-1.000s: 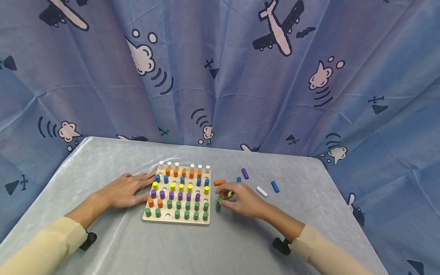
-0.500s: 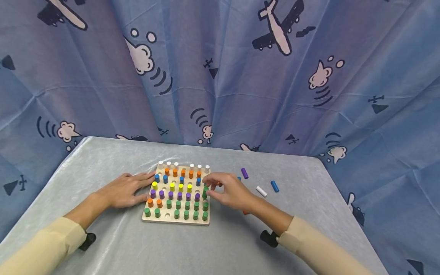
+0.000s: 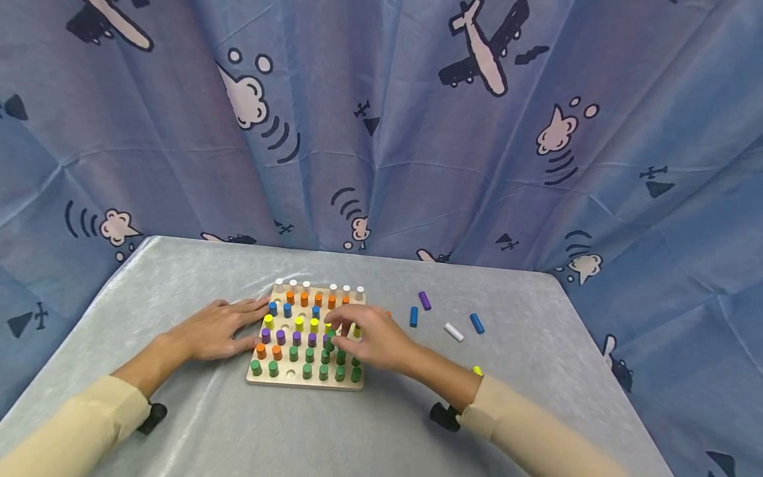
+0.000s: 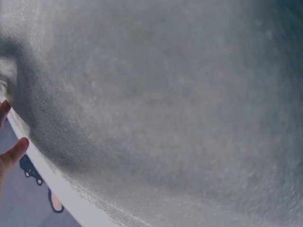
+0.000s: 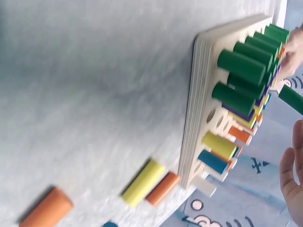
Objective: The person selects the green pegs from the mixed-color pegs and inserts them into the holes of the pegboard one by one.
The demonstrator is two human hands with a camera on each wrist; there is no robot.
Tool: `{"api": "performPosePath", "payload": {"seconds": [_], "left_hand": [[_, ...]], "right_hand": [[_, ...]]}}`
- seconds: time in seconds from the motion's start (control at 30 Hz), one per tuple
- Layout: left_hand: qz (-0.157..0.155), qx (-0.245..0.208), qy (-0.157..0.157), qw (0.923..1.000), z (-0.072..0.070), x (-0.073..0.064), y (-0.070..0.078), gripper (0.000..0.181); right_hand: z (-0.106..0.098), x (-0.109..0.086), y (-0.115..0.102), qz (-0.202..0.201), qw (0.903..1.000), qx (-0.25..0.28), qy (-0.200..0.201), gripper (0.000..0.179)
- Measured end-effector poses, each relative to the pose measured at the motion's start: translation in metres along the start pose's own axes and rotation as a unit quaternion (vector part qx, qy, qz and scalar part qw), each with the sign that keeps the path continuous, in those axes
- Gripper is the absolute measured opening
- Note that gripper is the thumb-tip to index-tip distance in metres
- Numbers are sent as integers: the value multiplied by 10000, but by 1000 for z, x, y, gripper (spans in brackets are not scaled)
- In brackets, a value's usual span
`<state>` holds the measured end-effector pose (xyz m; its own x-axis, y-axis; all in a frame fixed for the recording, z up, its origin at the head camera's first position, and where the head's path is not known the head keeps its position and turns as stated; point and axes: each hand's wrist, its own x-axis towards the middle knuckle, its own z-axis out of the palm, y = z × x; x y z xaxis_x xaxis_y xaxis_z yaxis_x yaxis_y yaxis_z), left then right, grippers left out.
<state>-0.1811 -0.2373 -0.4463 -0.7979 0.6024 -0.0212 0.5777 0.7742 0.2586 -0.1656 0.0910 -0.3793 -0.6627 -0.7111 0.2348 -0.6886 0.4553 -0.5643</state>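
A wooden pegboard (image 3: pixel 290 382) lies on the table, with rows of white, orange, blue, yellow, purple and green pegs standing in it. Some of its holes are bare. Over the lower right part of the board, my right hand (image 3: pixel 378 336) pinches a green peg (image 3: pixel 330 340) between thumb and fingers. In the right wrist view this green peg (image 5: pixel 291 98) is above the tops of the standing pegs. My left hand (image 3: pixel 220 331) lies at the board's left edge, fingers extended and touching it. Only fingertips (image 4: pixel 18 147) of it show in the left wrist view.
Loose pegs lie right of the board: purple (image 3: pixel 424 300), blue (image 3: pixel 414 317), another blue (image 3: pixel 477 323) and white (image 3: pixel 454 332). A yellow peg (image 3: pixel 477 371) is partly behind my right forearm. Orange pegs (image 5: pixel 47 208) show in the right wrist view. A patterned curtain (image 3: pixel 381 132) hangs behind.
My right hand has carried the green peg leftward from beside the board to over its rows. The left hand has stayed at the board's edge.
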Motion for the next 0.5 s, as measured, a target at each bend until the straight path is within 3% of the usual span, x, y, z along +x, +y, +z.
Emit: {"api": "performPosePath", "payload": {"seconds": [0.5], "left_hand": [[2,-25,-8,10000,-3,-1,1,67]], "right_hand": [[29,13,-17,-50,9998,128,-160,29]]}}
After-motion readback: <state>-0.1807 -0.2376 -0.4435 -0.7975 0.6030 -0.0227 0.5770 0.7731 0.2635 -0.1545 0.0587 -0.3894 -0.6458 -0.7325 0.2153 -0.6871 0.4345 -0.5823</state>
